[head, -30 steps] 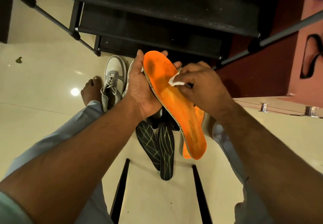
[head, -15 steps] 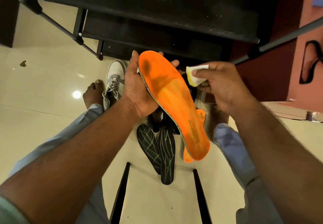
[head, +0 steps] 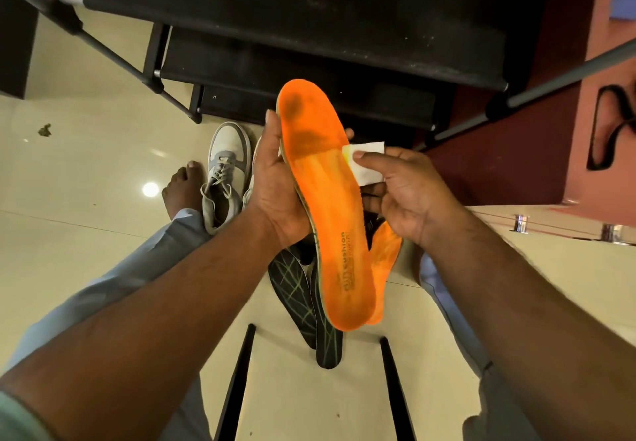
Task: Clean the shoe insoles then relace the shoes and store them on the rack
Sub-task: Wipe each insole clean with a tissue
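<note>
Black insoles, a pair, lie on the floor between my legs, nearest to me. No way to judge from here whether they are clean.

Second orange insole also on the floor, mostly hidden behind the one I hold.

Left hand: grip curled round the left edge of the orange insole, thumb on the near face, fingers behind. Insole held upright, toe end up. Dark patches show at toe and ball; judged not yet clean.

Right hand: thumb and fingers pinching a white wipe, which touches the insole's right edge at mid-length.

Further out, a grey and white shoe on the floor by my bare foot, laces loose. A second shoe beside it is mostly hidden by my left hand.

Farthest: black rack, no shoes seen on its visible shelves.

Estimate: early stage. Cleaning under way; relacing and storing all remain.
</note>
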`<state>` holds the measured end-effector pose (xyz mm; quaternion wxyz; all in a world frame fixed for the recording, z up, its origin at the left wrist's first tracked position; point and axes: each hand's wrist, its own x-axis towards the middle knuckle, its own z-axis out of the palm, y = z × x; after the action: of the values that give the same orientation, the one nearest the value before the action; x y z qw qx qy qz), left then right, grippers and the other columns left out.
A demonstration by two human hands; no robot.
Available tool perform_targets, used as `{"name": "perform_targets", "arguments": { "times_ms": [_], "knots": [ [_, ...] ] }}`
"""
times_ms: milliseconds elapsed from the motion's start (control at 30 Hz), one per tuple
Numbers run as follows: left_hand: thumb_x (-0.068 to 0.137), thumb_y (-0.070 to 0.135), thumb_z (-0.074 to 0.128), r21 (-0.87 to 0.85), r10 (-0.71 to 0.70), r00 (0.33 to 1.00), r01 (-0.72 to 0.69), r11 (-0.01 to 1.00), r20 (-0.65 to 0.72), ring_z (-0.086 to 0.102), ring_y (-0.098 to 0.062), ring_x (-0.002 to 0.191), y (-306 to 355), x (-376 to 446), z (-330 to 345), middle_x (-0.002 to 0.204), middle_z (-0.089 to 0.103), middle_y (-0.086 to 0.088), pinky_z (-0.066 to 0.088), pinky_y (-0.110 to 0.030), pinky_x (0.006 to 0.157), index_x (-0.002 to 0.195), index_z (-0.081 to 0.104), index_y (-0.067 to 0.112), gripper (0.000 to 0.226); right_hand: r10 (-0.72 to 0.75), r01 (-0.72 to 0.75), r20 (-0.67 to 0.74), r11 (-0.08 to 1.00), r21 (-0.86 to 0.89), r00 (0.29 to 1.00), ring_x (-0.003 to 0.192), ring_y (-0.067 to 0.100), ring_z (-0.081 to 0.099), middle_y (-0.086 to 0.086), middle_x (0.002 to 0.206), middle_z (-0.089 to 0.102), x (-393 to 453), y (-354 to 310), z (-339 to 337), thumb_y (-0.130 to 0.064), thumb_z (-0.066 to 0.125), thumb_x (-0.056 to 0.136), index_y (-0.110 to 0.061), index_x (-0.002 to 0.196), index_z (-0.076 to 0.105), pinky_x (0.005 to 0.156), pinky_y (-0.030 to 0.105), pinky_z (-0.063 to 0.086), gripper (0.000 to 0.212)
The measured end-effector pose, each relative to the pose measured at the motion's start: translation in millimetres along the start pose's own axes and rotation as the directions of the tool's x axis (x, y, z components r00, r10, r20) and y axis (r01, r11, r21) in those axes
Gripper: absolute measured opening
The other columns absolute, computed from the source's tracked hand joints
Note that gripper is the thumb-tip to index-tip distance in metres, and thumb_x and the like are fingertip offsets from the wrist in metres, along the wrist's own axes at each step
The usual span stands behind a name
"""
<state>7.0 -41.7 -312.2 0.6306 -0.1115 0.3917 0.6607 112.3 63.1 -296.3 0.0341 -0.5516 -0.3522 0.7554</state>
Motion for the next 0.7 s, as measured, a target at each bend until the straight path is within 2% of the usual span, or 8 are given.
{"name": "perform_targets", "arguments": {
  "times_ms": [67, 133, 167, 233, 333, 433, 567, 700],
  "knots": [
    [0.089, 0.079, 0.015, -0.020, -0.020, 1.000, 0.020, 1.000, 0.001, 0.066, -0.032, 0.110, 1, 0, 0, 0.117, 0.069, -0.010, 0.053, -0.048, 0.092, 0.101, 0.079, 0.018, 0.090, 0.002, -0.002, 0.015, 1.000, -0.015, 1.000, 0.082, 0.022, 0.069, 0.011, 0.091, 0.072, 1, -1, 0, -0.008, 0.068, 0.084, -0.008, 0.095, 0.069, 0.068, 0.037, 0.059, 0.011],
    [0.089, 0.080, 0.014, -0.024, -0.031, 0.999, 0.031, 0.999, -0.011, 0.062, -0.033, 0.113, 2, 1, -3, 0.118, 0.069, -0.011, 0.048, -0.047, 0.096, 0.100, 0.080, 0.019, 0.091, -0.178, 0.172, -0.042, 0.978, -0.119, 0.983, 0.087, 0.018, 0.068, 0.007, 0.094, 0.072, 5, -4, -6, -0.009, 0.070, 0.083, -0.011, 0.092, 0.072, 0.075, 0.033, 0.056, 0.009],
    [0.088, 0.080, 0.015, -0.030, -0.036, 0.999, 0.035, 0.999, -0.014, 0.058, -0.035, 0.120, 2, 1, -3, 0.122, 0.067, -0.012, 0.044, -0.049, 0.101, 0.103, 0.079, 0.019, 0.090, -0.357, 0.325, -0.076, 0.906, -0.273, 0.931, 0.090, 0.013, 0.066, 0.004, 0.096, 0.070, 6, -8, -10, -0.011, 0.070, 0.083, -0.015, 0.091, 0.073, 0.077, 0.027, 0.054, 0.009],
    [0.087, 0.081, 0.020, -0.053, -0.050, 0.999, 0.049, 0.997, -0.013, 0.052, -0.038, 0.130, 1, 1, -2, 0.134, 0.061, -0.013, 0.035, -0.056, 0.110, 0.115, 0.073, 0.018, 0.087, -0.667, 0.556, -0.007, 0.628, -0.545, 0.745, 0.094, 0.005, 0.060, -0.004, 0.100, 0.063, 9, -13, -17, -0.013, 0.071, 0.084, -0.022, 0.095, 0.073, 0.078, 0.015, 0.049, 0.015],
    [0.088, 0.077, 0.021, -0.035, -0.068, 0.998, 0.067, 0.997, -0.004, 0.067, -0.031, 0.109, -1, -1, 1, 0.120, 0.069, -0.013, 0.046, -0.051, 0.099, 0.102, 0.079, 0.019, 0.084, -0.747, 0.676, 0.217, 0.386, -0.628, 0.628, 0.096, 0.010, 0.057, -0.007, 0.100, 0.063, 6, -1, -10, -0.015, 0.067, 0.084, -0.026, 0.104, 0.073, 0.080, 0.028, 0.051, 0.023],
    [0.082, 0.069, 0.031, -0.011, -0.088, 0.996, 0.088, 0.996, 0.006, 0.071, -0.030, 0.095, -1, -6, 6, 0.107, 0.072, -0.014, 0.057, -0.044, 0.084, 0.095, 0.080, 0.015, 0.074, -0.710, 0.682, 0.426, 0.103, -0.724, 0.560, 0.100, 0.019, 0.055, -0.011, 0.100, 0.068, 0, 20, 5, -0.029, 0.056, 0.084, -0.030, 0.105, 0.073, 0.088, 0.046, 0.042, 0.027],
    [0.088, 0.069, 0.028, -0.006, -0.094, 0.995, 0.094, 0.996, -0.027, 0.072, -0.028, 0.092, -1, -6, 4, 0.104, 0.073, -0.012, 0.059, -0.042, 0.080, 0.093, 0.081, 0.015, 0.075, -0.693, 0.573, 0.528, -0.199, -0.795, 0.491, 0.102, 0.023, 0.055, -0.009, 0.099, 0.070, 0, 22, 4, -0.031, 0.054, 0.081, -0.027, 0.101, 0.074, 0.084, 0.036, 0.024, 0.028],
    [0.090, 0.075, 0.020, 0.027, -0.084, 0.996, 0.085, 0.996, -0.029, 0.071, -0.028, 0.101, -3, -5, 7, 0.112, 0.073, -0.011, 0.058, -0.043, 0.085, 0.095, 0.081, 0.021, 0.082, -0.699, 0.369, 0.411, -0.222, -0.903, 0.585, 0.101, 0.025, 0.056, -0.006, 0.096, 0.070, 3, 14, -7, -0.027, 0.057, 0.075, -0.025, 0.098, 0.074, 0.084, 0.038, 0.022, 0.029]
  ]
}}
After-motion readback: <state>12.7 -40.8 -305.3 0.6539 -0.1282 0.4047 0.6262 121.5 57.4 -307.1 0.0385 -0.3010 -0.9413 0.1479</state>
